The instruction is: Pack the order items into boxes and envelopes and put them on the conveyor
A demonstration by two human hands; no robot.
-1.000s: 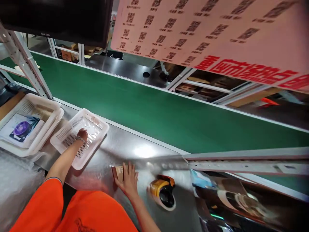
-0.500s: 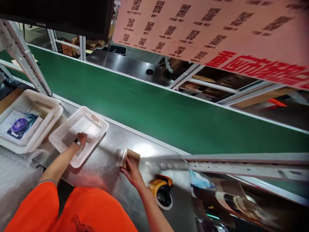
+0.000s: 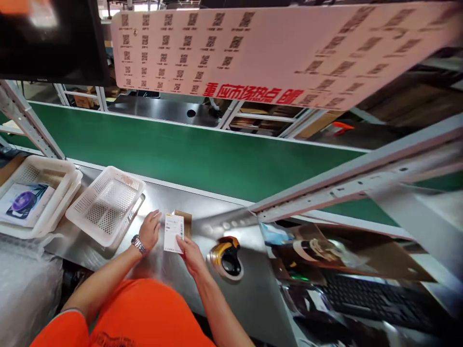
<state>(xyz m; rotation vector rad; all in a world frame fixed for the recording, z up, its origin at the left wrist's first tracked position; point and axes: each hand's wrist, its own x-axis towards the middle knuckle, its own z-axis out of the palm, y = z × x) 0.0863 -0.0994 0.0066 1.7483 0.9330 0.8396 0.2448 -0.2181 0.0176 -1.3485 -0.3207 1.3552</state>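
A white printed label (image 3: 173, 230) is pinched in my right hand (image 3: 190, 253), its text side up, in front of a small brown cardboard box (image 3: 187, 222) on the metal table (image 3: 213, 209). My left hand (image 3: 149, 230), with a watch on the wrist, hovers just left of the label, fingers apart and holding nothing. Further left lies a white perforated basket (image 3: 77, 212) with nothing visible inside. A yellow and black tape dispenser (image 3: 227, 258) stands to the right of my right hand.
Stacked white baskets (image 3: 68, 205) at the far left hold a printed picture (image 3: 26, 203). A green conveyor (image 3: 162, 149) runs behind the table. A slanted white beam (image 3: 325, 178), a keyboard (image 3: 372, 301) and a bubble-wrap bundle (image 3: 29, 284) flank the work area.
My left hand has left the basket and moved right, beside the label. My right hand has gone from the brown box to gripping the white label. The view has turned right.
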